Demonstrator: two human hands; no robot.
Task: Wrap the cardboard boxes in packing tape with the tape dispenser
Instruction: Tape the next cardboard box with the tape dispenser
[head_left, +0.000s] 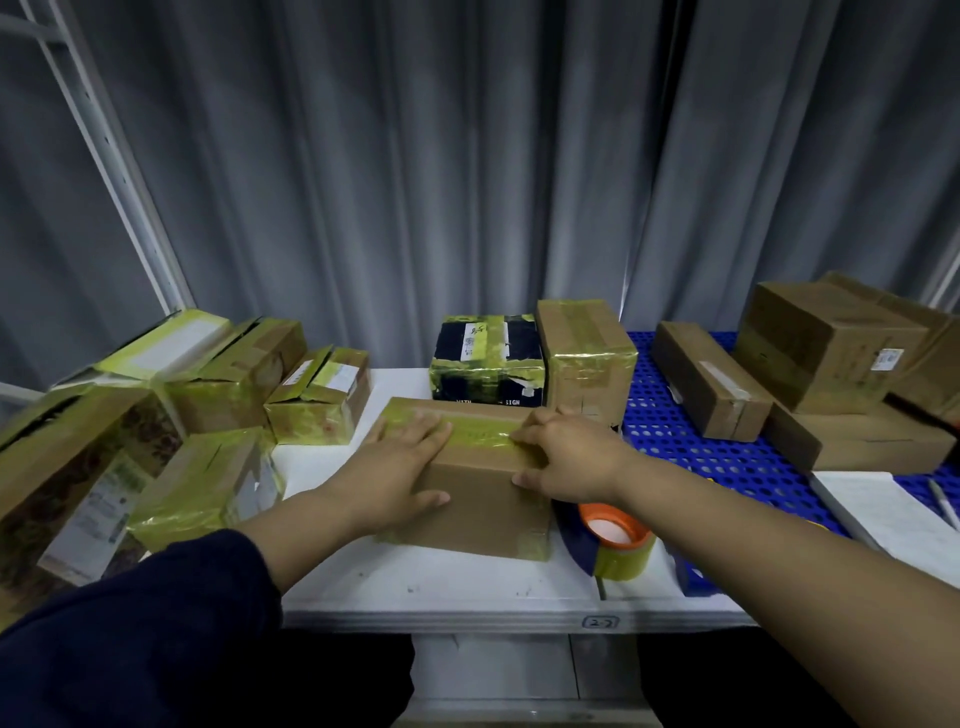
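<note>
On the white table (467, 587) the cardboard box (478, 499) sits closed before me, contents hidden. My left hand (400, 462) lies flat on top; my right hand (571, 457) presses its tape strip (483, 431), gripping nothing. The tape dispenser (618, 545) rests just right of the box.

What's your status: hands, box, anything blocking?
Left hand flat on the brown cardboard box; right hand pressing the yellowish tape strip across its top. Blue tape dispenser with orange hub lies unheld beside the box. Nothing blocking.
</note>
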